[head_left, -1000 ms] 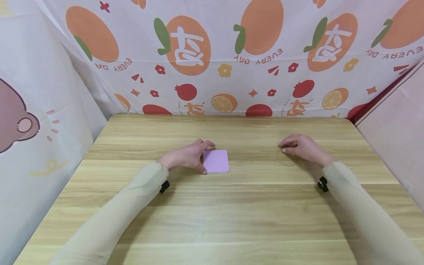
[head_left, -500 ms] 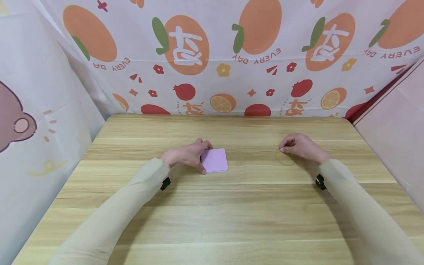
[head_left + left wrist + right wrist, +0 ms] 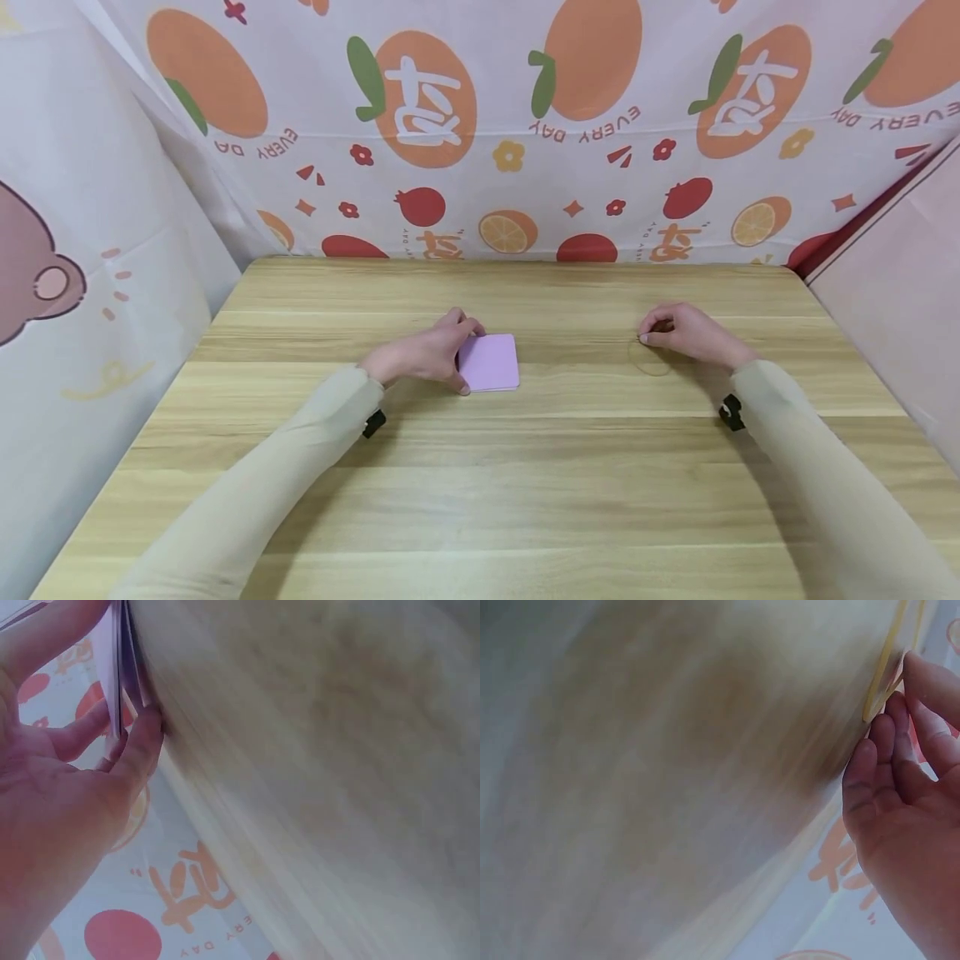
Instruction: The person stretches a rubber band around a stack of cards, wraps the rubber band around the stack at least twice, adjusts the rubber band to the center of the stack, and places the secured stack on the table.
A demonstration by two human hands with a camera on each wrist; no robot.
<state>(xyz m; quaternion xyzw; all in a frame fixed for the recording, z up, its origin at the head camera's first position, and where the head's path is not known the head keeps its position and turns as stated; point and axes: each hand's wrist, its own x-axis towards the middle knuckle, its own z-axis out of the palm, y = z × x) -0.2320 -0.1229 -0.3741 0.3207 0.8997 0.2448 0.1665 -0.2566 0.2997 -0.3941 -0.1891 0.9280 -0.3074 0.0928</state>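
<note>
Meanwhile the left hand [image 3: 423, 354] grips the pink pad [image 3: 489, 363] while the right hand [image 3: 686, 333] pinches a rubber band [image 3: 649, 360] on the table [image 3: 480, 483].

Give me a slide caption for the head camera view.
Left hand grips a lilac pad; right hand pinches a rubber band on the wooden table.

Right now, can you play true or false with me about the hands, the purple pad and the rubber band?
1. The left hand holds the purple pad by its edge. True.
2. The pad stands on a blue plate. False: it lies on the wooden table.
3. The right hand pinches a thin rubber band. True.
4. The rubber band is wrapped round the pad. False: it lies apart, to the right.
5. Both arms wear pale sleeves. True.
</note>
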